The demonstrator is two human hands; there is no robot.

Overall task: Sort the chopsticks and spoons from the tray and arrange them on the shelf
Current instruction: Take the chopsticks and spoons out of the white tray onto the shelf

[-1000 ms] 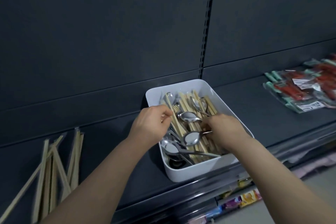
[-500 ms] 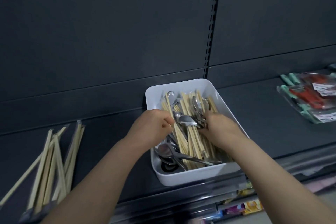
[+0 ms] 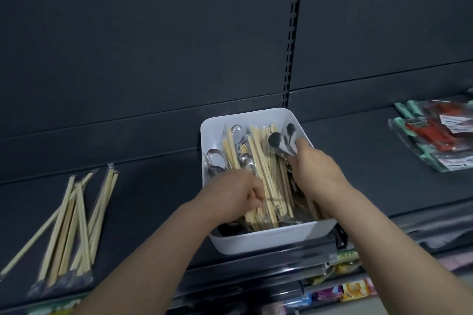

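The left hand (image 3: pixel 234 198) is curled tight, pinching the near ends of the pale wooden chopsticks (image 3: pixel 263 169) in the white, round-cornered plastic tray (image 3: pixel 268 238). The right hand (image 3: pixel 316 170) closes its fingers around the handles of glossy metal spoons (image 3: pixel 275 140), their oval bowls lifted. The tray sits on the dark matte shelf (image 3: pixel 153 199), and the sleeved chopsticks (image 3: pixel 74 225) lie well to its left.
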